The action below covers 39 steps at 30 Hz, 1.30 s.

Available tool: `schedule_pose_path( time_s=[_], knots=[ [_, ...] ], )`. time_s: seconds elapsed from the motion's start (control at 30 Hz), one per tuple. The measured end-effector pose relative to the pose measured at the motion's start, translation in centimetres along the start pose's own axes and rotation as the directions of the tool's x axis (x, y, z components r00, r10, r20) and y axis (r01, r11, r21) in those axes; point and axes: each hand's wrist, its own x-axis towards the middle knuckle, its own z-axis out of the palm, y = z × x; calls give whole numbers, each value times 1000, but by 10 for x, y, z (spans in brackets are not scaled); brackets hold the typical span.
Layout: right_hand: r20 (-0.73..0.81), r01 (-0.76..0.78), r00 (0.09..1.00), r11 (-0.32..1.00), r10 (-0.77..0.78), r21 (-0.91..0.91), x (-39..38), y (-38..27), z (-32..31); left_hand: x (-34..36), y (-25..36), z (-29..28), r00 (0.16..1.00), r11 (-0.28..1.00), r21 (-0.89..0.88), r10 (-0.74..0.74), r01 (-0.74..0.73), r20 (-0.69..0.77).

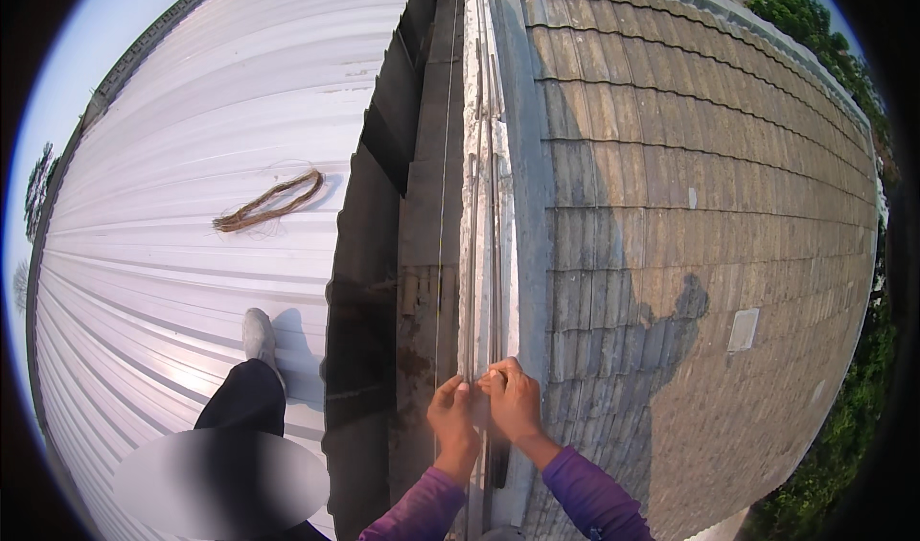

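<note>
My left hand and my right hand are close together over a narrow wall top. Both have thumb and fingers pinched, fingertips almost meeting at long thin metal rods that run lengthwise along the wall. Whatever sits between the fingertips is too small to make out. A looped bundle of thin brown wire lies on the pale metal roof to the left, out of reach of both hands.
Between the corrugated metal roof and the wall lies a deep dark gap, with a taut string along it. My shoe stands on the metal roof. Right of the wall slopes a tiled roof, partly in shadow.
</note>
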Motion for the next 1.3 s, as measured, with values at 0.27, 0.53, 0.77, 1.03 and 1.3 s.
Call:
schedule_pose_path(
  time_s=[0.27, 0.53, 0.77, 1.03, 1.3],
  knots=[
    [-35, -48, 998, 983, 55, 176, -6, 13, 5, 5, -6, 7, 999, 993, -111, -34, 30, -37],
    [64, 489, 870, 837, -489, -245, -11, -9, -5, 2, 9, 8, 993, 974, 197, 116, -109, -24],
    [302, 659, 749, 624, -589, -419, 4, -17, -1, -12, 10, -1, 985, 925, 337, 162, -174, 63],
    [450, 698, 707, 639, -546, -322, 26, -40, -7, -5, 6, -6, 994, 970, 223, 78, -94, 80],
    [569, 649, 721, 673, -396, -354, 36, -40, -30, 0, 24, -4, 968, 875, 419, 189, -242, 164]
  ],
)
